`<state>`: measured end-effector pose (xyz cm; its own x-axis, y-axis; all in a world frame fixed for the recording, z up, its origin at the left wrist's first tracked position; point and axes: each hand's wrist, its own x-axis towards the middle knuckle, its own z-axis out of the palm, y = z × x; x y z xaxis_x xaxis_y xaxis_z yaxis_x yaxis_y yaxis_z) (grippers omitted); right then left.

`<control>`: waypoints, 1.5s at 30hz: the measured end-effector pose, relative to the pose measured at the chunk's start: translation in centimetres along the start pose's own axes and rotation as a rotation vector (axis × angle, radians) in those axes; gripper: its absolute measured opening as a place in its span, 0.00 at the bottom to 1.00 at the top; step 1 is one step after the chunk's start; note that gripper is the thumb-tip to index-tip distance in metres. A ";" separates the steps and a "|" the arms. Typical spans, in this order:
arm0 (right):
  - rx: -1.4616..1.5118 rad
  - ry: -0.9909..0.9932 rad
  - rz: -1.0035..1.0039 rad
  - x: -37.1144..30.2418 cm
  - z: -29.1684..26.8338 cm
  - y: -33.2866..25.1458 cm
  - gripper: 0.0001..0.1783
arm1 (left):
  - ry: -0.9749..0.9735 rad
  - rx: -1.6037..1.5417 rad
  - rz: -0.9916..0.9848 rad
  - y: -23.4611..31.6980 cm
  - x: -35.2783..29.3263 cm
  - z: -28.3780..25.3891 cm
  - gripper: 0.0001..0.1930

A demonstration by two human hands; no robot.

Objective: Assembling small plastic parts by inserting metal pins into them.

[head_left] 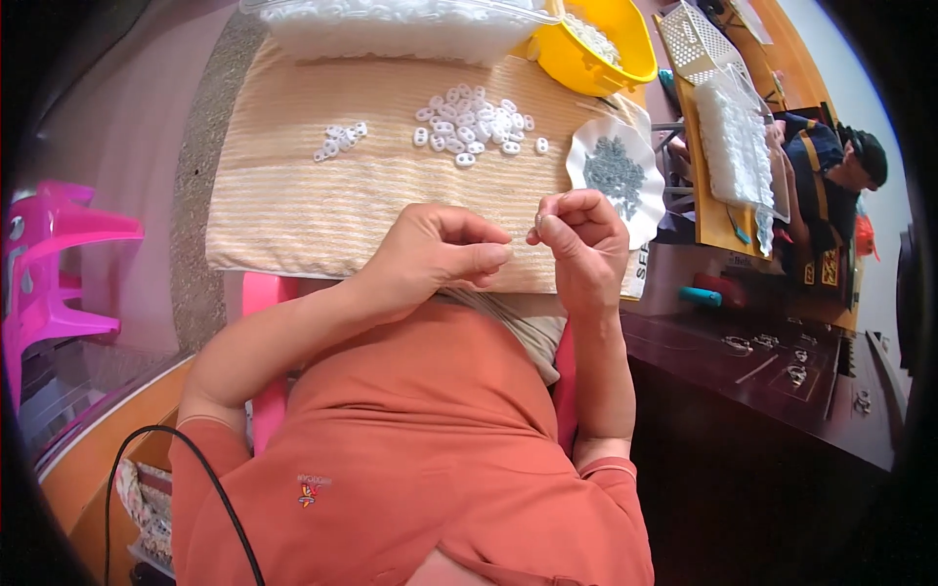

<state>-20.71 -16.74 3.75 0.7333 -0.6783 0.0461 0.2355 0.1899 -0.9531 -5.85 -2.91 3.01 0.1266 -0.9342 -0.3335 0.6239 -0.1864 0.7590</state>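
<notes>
Illumination is bright and diffuse over the left hand [425,249] and the right hand [591,244], with soft shading on the striped cloth [283,220]; highlights wash out on the clear tub [391,49] beyond the left hand. Below and right of the right hand, the dark cabinet [723,420] falls to near black. Fisheye distortion stretches the pink stool [73,264], far left of the left hand, inside a black rim; fine detail at the right hand is unresolved.

Left hand [427,246] near right hand [592,240], both curled inward.
</notes>
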 end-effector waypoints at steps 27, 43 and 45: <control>-0.200 -0.144 0.052 -0.2 1.9 1.9 0.04 | 0.035 0.012 0.052 -1.4 0.3 -1.3 0.09; -0.536 -0.265 -0.002 0.1 1.1 1.6 0.05 | 0.058 0.219 0.179 -2.1 0.5 -1.5 0.09; -0.553 -0.270 -0.020 0.1 1.1 1.6 0.05 | 0.056 0.217 0.185 -2.2 0.5 -1.6 0.09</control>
<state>-19.59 -15.70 2.56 0.8847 -0.4608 0.0712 -0.0616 -0.2668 -0.9618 -5.91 -2.49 0.26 0.2695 -0.9412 -0.2037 0.4072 -0.0803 0.9098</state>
